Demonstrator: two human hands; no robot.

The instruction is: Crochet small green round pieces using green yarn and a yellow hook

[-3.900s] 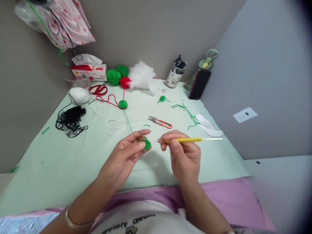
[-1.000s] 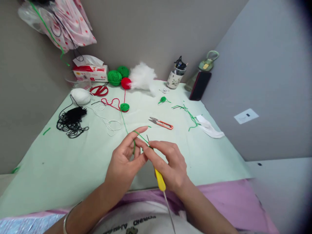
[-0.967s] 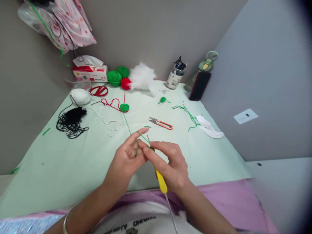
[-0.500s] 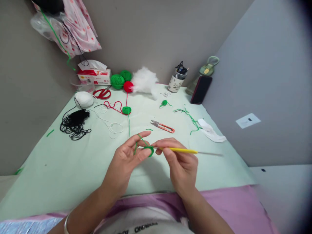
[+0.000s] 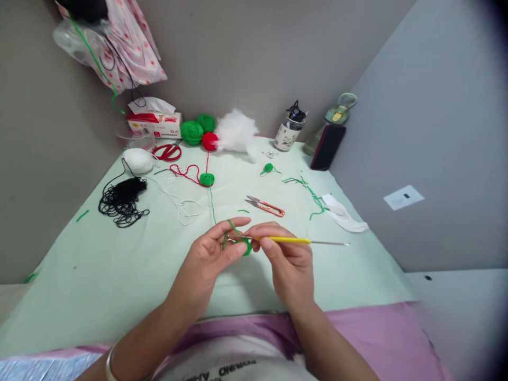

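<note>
Between the thumb and fingers of my left hand (image 5: 208,251) is a small piece of green crochet (image 5: 247,247), partly hidden by the thumb. Green yarn (image 5: 212,203) loops over my raised left index finger and runs back to a small green ball (image 5: 207,179). My right hand (image 5: 291,259) pinches a crochet hook (image 5: 291,240) by its yellow handle, held nearly level. The hook's thin metal end passes across the green piece toward the left fingers; its other metal end sticks out to the right.
Beyond my hands lie orange thread snips (image 5: 266,206). Black yarn (image 5: 125,198), a white ball (image 5: 137,160) and red scissors (image 5: 167,152) are at left. White stuffing (image 5: 236,132) and green balls (image 5: 192,132) stand at the back. A phone (image 5: 328,147) leans against a bottle (image 5: 337,114) at right.
My right hand and the crochet hook have shifted left, so the metal tip reaches further past the green piece. The left hand has moved slightly right.
</note>
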